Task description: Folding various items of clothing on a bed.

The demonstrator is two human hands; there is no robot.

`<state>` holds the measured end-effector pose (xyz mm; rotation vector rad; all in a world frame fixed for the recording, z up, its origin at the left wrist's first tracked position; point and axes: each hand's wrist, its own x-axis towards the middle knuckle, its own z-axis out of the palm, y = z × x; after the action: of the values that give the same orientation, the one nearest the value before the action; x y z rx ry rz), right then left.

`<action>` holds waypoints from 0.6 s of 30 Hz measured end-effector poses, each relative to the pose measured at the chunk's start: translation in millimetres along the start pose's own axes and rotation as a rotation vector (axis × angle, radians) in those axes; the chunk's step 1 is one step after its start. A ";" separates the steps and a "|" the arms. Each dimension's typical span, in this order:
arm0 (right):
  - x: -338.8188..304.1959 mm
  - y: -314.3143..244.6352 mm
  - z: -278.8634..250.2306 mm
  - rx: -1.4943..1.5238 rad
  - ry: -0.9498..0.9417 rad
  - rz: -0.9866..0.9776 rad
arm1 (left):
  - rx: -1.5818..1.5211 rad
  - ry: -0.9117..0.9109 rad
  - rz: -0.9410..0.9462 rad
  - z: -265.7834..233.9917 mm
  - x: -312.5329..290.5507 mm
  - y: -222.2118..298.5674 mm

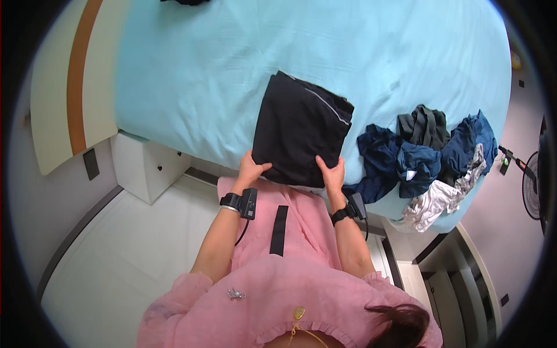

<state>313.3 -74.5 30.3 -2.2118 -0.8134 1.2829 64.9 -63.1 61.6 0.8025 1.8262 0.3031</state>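
Note:
A folded black garment (pixel 299 130) with a thin white line near its far right edge lies at the near edge of the bed. My left hand (pixel 251 169) grips its near left corner, the thumb on top and the fingers tucked out of sight beneath. At the near right corner my right hand (pixel 331 174) holds it the same way, thumb over the cloth. Both wrists carry black strapped devices with cables. To the right of the garment lies a loose heap of crumpled clothes, with dark blue pieces (pixel 380 153), a dark grey one (pixel 426 127) and a whitish one (pixel 432 203).
The bed (pixel 191 75) has a light blue sheet. A white bedside cabinet (pixel 142 165) stands at its left, beside a cream headboard (pixel 49 87) with a brown stripe. Another black item (pixel 185 2) shows at the far edge. A fan (pixel 531 185) stands at the right.

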 end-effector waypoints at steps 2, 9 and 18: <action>6.0 11.6 0.0 0.042 -0.171 0.031 | -0.214 -0.131 -0.082 -8.4 1.7 7.5; -17.0 -1.5 -26.8 0.517 -0.446 0.297 | -0.322 -0.639 -0.368 -31.9 -9.4 38.5; -0.6 -160.8 -50.8 0.982 -0.711 0.604 | -0.848 -0.709 -0.429 -136.5 16.1 118.1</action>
<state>315.7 36.7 157.1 -1.1905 0.3450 2.1734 -16.6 57.3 169.7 -0.0969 0.9967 0.4016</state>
